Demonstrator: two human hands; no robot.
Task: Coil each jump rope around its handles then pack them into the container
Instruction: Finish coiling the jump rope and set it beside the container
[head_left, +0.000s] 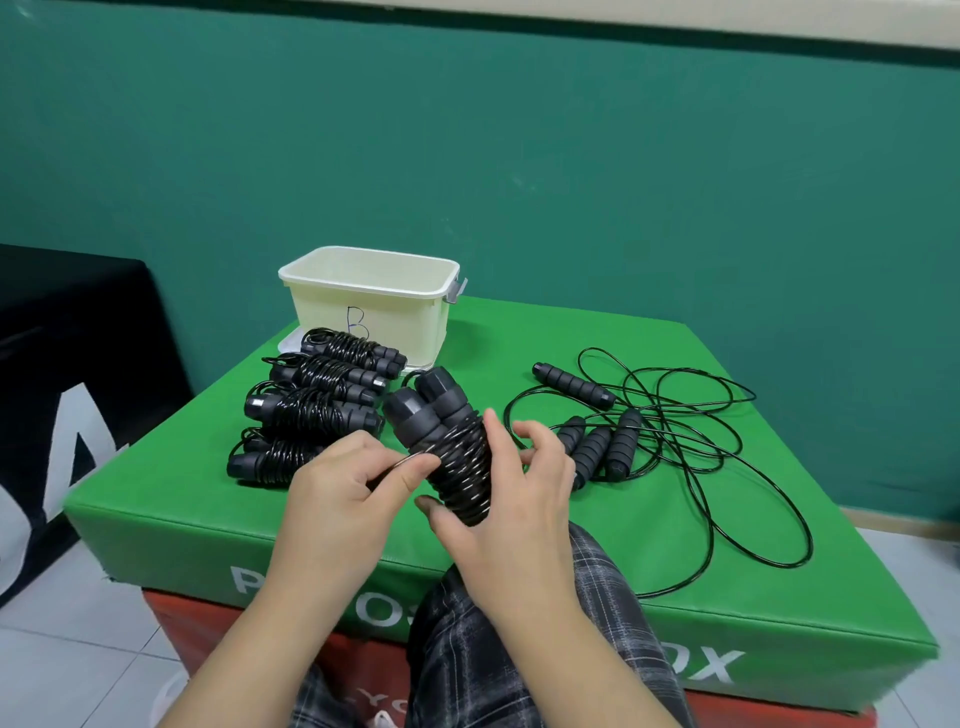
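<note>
at centre, the right hand (511, 483) curls round the nearly wound rope bundle (449, 447), while the left hand (345, 486) pinches its loose cord end. four coiled ropes (311, 402) lie at ten o'clock of it, near the container (371, 301) at twelve, which looks unfilled. uncoiled ropes (649, 426) sprawl at three o'clock, so coiling seems over halfway, packing not started.

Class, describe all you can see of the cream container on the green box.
The cream container is a rectangular plastic tub, open-topped, with a rolled rim and a grey latch on its right end. A handwritten letter B marks its front. It stands upright at the far edge of the green padded box, behind the coiled jump ropes. Its visible inside looks empty.
</note>
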